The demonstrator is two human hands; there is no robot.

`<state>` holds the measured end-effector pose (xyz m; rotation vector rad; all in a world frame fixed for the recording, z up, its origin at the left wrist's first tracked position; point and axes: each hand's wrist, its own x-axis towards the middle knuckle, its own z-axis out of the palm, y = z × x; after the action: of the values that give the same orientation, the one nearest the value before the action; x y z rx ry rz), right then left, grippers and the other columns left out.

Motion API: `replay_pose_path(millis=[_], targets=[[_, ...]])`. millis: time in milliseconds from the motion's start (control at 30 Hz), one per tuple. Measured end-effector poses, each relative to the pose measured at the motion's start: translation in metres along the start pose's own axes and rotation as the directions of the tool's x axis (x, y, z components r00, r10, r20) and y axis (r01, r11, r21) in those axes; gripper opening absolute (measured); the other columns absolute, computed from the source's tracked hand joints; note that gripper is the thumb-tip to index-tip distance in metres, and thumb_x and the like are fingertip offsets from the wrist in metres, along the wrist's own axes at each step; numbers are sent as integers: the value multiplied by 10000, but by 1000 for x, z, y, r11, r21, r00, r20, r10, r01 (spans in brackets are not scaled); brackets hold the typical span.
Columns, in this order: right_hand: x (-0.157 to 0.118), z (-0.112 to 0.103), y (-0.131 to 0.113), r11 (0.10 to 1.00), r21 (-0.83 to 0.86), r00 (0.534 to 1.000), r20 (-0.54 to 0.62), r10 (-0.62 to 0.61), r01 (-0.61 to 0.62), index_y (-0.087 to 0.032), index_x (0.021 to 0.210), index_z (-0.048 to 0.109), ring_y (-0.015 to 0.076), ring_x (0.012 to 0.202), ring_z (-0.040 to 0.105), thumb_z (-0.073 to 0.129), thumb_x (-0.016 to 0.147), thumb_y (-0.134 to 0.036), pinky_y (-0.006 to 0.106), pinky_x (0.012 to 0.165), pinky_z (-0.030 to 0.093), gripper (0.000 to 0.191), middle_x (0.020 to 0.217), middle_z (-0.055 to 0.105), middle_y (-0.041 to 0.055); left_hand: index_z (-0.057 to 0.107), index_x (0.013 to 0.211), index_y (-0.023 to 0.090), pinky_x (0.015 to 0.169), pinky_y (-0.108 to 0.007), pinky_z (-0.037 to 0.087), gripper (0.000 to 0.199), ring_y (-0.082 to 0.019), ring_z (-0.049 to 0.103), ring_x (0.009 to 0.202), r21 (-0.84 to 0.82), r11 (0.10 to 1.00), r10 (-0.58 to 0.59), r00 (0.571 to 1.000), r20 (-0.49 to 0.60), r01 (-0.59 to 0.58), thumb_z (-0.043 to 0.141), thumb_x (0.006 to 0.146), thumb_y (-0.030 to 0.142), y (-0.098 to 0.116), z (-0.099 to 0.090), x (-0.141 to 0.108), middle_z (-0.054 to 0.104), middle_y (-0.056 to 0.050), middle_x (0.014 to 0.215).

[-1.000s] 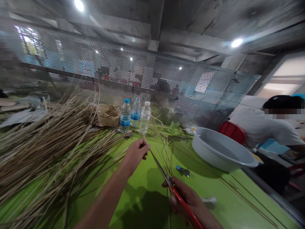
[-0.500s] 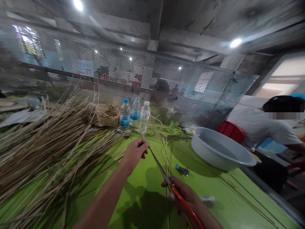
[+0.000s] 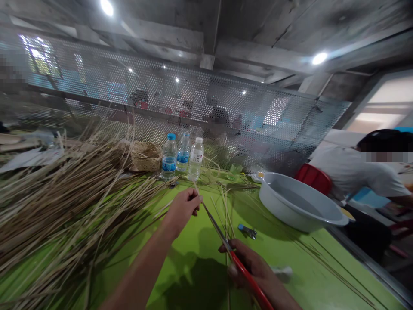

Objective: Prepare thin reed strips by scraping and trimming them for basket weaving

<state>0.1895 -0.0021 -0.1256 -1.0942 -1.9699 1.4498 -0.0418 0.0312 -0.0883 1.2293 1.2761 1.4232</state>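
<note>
My left hand (image 3: pixel 187 202) is closed in a pinch on a thin strip (image 3: pixel 195 187), whose pale end sticks up past the fingers. My right hand (image 3: pixel 248 262) is wrapped round a long tool with red handles (image 3: pixel 247 274) and narrow metal blades (image 3: pixel 217 226). The blades point up and left, and their tip is close to my left fingertips. Loose pale strips (image 3: pixel 226 206) lie on the green table (image 3: pixel 190 258) behind the tool. A small blue-ended clip (image 3: pixel 247 230) rests beyond my right hand.
Long dry strips (image 3: pixel 58 193) cover the left side. At the back stand a woven basket (image 3: pixel 146 157) and three bottles (image 3: pixel 182 155). A grey basin (image 3: pixel 298 202) holds water at right. Beyond it, a person in a white shirt (image 3: pixel 355 165) leans over. A perforated panel (image 3: pixel 193 103) runs behind.
The red-handled tool has shifted slightly down and left in my right hand. My left hand holds almost the same place.
</note>
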Motion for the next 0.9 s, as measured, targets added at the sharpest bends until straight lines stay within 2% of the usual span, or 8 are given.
replay_pose_path(millis=[133, 233, 400, 533, 733, 900], targets=[[5, -2, 12, 998, -70, 1000, -17, -12, 11, -186, 1050, 585, 102, 528, 391, 593, 744, -691, 222, 490, 389, 591, 631, 410, -52, 496, 668, 192, 529, -225, 415, 209, -87, 478, 504, 15, 1000, -12, 1000, 1, 12, 583, 780, 345, 0, -1, 0, 505, 58, 563], [8, -3, 16, 998, -54, 1000, 3, -20, 20, -195, 1055, 566, 91, 495, 397, 610, 756, -649, 213, 469, 384, 546, 614, 408, -63, 499, 669, 191, 528, -228, 416, 214, -87, 480, 497, 12, 1000, -20, 1000, -6, 20, 585, 778, 354, 0, -1, 0, 509, 57, 562], [7, -2, 14, 1000, 15, 1000, 30, -5, 5, -202, 1067, 547, 84, 474, 391, 600, 765, -638, 218, 475, 396, 532, 604, 408, -73, 541, 709, 177, 510, -221, 401, 220, -83, 479, 497, 1, 1000, -1, 999, -42, 1, 578, 783, 381, 2, -1, 1, 530, 45, 591], [3, -1, 6, 1000, 14, 1000, 14, 7, -7, -195, 1072, 565, 101, 536, 402, 606, 766, -638, 230, 507, 399, 540, 652, 427, -54, 519, 690, 181, 509, -219, 400, 220, -84, 482, 495, 16, 1000, 3, 997, -76, -2, 579, 777, 374, 2, -2, 2, 532, 47, 581], [-2, 0, -5, 1000, -4, 1000, 20, 3, -3, -197, 1053, 575, 133, 621, 445, 597, 778, -642, 254, 575, 378, 524, 707, 477, -28, 498, 661, 189, 513, -218, 409, 203, -84, 477, 496, 22, 1000, 6, 1000, -13, -6, 582, 765, 342, 0, 1, 1, 498, 60, 554], [0, -1, 3, 1000, 3, 1000, 9, -17, 17, -195, 1067, 568, 126, 599, 452, 610, 783, -620, 250, 557, 373, 512, 680, 452, -40, 493, 652, 189, 503, -222, 407, 203, -84, 472, 485, 40, 999, -7, 1000, 24, 6, 582, 762, 334, 1, 2, 0, 491, 61, 546]])
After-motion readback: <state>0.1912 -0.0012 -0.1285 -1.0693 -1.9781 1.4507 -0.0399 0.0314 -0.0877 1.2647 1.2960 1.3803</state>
